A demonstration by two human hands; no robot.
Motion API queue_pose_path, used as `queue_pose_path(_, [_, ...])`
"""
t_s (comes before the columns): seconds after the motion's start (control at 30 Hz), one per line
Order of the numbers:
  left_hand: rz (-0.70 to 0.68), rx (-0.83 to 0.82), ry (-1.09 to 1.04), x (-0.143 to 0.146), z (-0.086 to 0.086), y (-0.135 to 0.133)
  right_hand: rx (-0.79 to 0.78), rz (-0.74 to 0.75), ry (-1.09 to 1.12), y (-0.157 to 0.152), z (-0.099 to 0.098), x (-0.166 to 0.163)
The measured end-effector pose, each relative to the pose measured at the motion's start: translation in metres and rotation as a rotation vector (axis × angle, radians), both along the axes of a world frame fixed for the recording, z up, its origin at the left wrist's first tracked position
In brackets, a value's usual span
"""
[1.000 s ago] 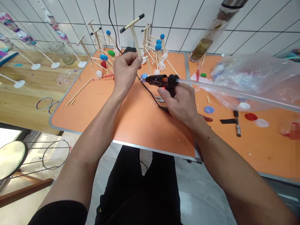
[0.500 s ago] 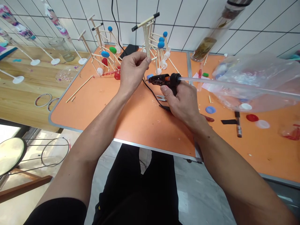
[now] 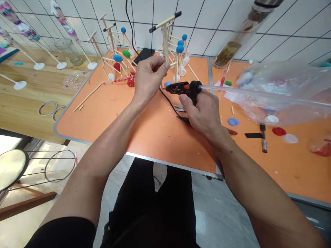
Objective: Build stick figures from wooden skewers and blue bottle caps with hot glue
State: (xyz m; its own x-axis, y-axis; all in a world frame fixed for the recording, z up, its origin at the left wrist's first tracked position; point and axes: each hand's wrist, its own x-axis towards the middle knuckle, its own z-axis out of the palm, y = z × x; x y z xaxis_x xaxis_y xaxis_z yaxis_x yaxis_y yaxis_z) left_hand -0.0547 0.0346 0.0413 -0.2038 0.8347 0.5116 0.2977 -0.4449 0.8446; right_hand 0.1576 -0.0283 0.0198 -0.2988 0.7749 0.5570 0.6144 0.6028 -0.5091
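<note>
From my remote seat I see black trousers nearest, then the bare front of the orange table. My right hand is wrapped round a black glue gun, a clear glue stick jutting from its back. Scissors lie just beside that hand. My left hand pinches a T-shaped stick piece between thumb and forefinger, holding it nearly upright above the table, crossbar on top; the nozzle sits near its lower end, and I can't tell whether they touch. Beyond stand stick frames, a dark phone and the tiled wall.
</note>
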Motion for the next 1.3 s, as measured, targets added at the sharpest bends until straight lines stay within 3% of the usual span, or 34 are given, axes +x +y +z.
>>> queue_pose_path(1.3, [-0.001,0.012,0.01,0.0039,0.0017,-0.006,-0.005,-0.024,-0.004,-0.0035,0.0045,-0.0011])
